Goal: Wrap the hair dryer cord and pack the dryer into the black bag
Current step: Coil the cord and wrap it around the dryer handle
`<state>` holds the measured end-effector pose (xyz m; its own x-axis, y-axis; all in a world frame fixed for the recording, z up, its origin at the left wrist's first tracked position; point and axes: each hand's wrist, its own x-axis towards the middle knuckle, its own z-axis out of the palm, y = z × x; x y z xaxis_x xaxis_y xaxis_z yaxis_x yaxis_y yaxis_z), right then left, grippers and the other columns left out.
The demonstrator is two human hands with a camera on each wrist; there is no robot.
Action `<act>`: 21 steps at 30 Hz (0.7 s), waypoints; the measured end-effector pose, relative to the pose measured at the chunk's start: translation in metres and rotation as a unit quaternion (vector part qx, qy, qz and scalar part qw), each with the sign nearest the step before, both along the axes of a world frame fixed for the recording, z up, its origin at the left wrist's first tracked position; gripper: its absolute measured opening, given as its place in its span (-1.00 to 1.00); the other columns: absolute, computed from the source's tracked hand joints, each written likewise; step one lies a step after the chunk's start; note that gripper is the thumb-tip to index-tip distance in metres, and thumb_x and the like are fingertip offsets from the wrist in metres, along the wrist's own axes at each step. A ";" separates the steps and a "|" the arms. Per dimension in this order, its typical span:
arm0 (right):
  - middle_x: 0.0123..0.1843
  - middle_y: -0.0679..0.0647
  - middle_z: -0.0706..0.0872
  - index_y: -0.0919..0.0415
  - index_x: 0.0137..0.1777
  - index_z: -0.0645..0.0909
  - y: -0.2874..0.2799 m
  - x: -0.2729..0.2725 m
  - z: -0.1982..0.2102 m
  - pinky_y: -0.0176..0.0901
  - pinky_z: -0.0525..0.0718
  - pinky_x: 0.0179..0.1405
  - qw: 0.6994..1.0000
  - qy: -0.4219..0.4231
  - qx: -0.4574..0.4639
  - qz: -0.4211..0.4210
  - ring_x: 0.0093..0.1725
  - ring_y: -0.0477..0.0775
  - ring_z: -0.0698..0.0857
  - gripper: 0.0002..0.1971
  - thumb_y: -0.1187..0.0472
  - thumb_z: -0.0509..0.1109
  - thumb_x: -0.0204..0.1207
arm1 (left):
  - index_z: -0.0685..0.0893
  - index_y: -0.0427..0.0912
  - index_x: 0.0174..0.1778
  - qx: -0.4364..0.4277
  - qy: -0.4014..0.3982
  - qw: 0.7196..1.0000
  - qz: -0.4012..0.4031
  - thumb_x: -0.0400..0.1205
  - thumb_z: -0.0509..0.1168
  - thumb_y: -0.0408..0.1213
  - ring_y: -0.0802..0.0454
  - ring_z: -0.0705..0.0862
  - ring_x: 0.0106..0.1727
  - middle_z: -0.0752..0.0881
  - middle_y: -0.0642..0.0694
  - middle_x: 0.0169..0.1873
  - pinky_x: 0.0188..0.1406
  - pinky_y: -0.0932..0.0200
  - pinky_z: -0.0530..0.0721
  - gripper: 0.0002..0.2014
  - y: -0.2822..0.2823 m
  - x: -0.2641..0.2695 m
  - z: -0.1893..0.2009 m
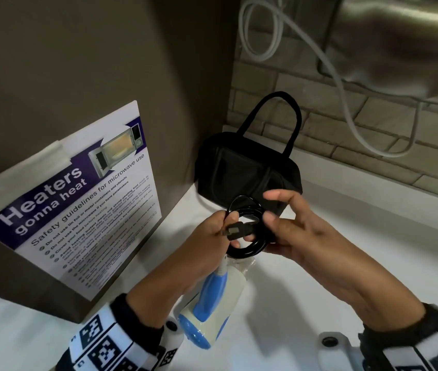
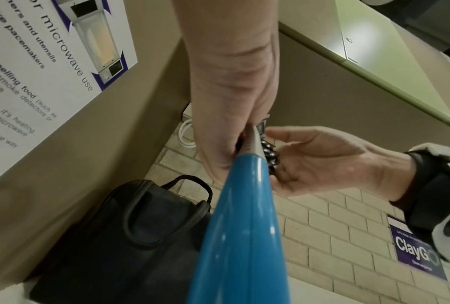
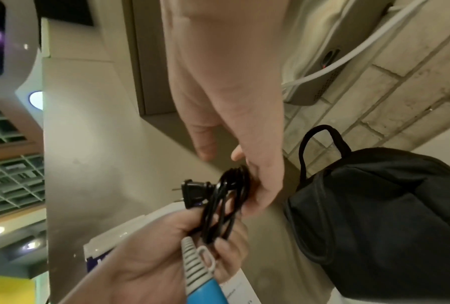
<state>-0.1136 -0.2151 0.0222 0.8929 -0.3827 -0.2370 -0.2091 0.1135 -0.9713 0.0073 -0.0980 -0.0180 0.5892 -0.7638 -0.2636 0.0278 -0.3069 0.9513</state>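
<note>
Left hand (image 1: 212, 234) gripping coiled black cord (image 1: 247, 247) at base of hair dryer (image 1: 212, 311), plug (image 1: 235, 231) lying across coil. Right hand (image 1: 290, 231) pinching coil's far side, upper fingers spread free. Dryer hanging toward camera, long axis running from wrist up to coil. Black bag (image 1: 247, 167) sitting on white counter (image 1: 346, 263) just beyond both hands, appearing closed; right hand nearer. Poster (image 1: 78, 199) reading "Heaters gonna heat", "Safety guidelines for microwave use"; wall sign partly reading "ClayG".
</note>
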 end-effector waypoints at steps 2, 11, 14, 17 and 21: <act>0.03 0.06 0.79 -0.02 0.20 0.62 0.005 -0.004 0.001 -0.24 0.67 0.06 0.994 -0.005 -0.086 0.066 0.04 -0.04 0.75 -0.65 0.37 0.42 0.50 | 0.61 -0.09 -0.08 -0.006 0.001 1.000 -0.016 0.74 0.01 -0.09 -0.03 0.69 -0.09 0.72 -0.14 -0.23 0.04 0.08 0.64 -0.70 -0.002 -0.001 0.000; 0.00 -0.08 0.72 -0.12 -0.09 0.73 0.021 -0.003 -0.021 -0.29 0.62 -0.01 0.909 -0.003 -0.414 -0.039 0.02 -0.08 0.72 -0.84 0.21 0.42 0.52 | 0.57 -0.32 0.00 -0.042 -0.041 0.998 0.015 0.74 0.02 -0.11 -0.12 0.69 -0.04 0.69 -0.27 -0.20 0.15 -0.03 0.64 -0.65 -0.007 -0.010 -0.002; 0.26 0.07 0.62 0.05 -0.01 0.75 0.033 -0.005 -0.019 -0.24 0.56 0.15 0.845 -0.046 -0.524 -0.095 0.24 0.02 0.61 -0.83 0.21 0.38 0.46 | 0.45 -0.27 -0.27 -0.034 -0.082 0.995 0.046 0.74 0.01 -0.13 0.01 0.50 -0.31 0.46 -0.08 -0.45 -0.20 0.16 0.54 -0.65 -0.007 -0.007 0.001; -0.02 -0.07 0.65 -0.02 -0.03 0.72 0.045 -0.009 -0.015 -0.34 0.52 -0.05 0.804 -0.082 -0.582 -0.092 -0.01 -0.01 0.59 -0.73 0.19 0.20 0.45 | 0.36 -0.10 -0.38 -0.026 -0.059 0.997 0.038 0.74 0.00 -0.11 0.06 0.46 -0.38 0.42 -0.05 -0.49 -0.26 0.18 0.49 -0.64 -0.007 -0.007 0.003; -0.17 -0.11 0.62 0.01 -0.01 0.76 0.064 -0.011 -0.017 -0.63 0.31 -0.08 0.781 -0.113 -0.609 -0.083 -0.17 -0.17 0.44 -0.73 0.12 0.19 0.55 | 0.33 -0.14 -0.44 -0.067 -0.035 0.997 0.009 0.74 0.08 -0.26 0.21 0.43 -0.61 0.42 0.07 -0.62 -0.49 0.42 0.44 -0.63 -0.011 -0.016 0.003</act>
